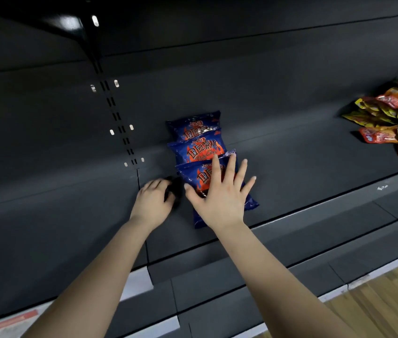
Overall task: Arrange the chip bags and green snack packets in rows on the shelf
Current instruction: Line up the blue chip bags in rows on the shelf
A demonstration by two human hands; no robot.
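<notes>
Three blue chip bags with orange flame print lie in an overlapping row on the dark shelf, running from the back wall toward the front edge. The rear bag leans near the wall, the middle bag overlaps it, and the front bag lies nearest me. My right hand rests flat on the front bag with fingers spread. My left hand sits on the shelf just left of that bag, fingers curled, its fingertips in shadow. No green packets are in view.
A loose heap of red, orange and yellow snack packets lies at the far right of the same shelf. A slotted upright runs up the back wall at left. A lower shelf and wooden floor show below.
</notes>
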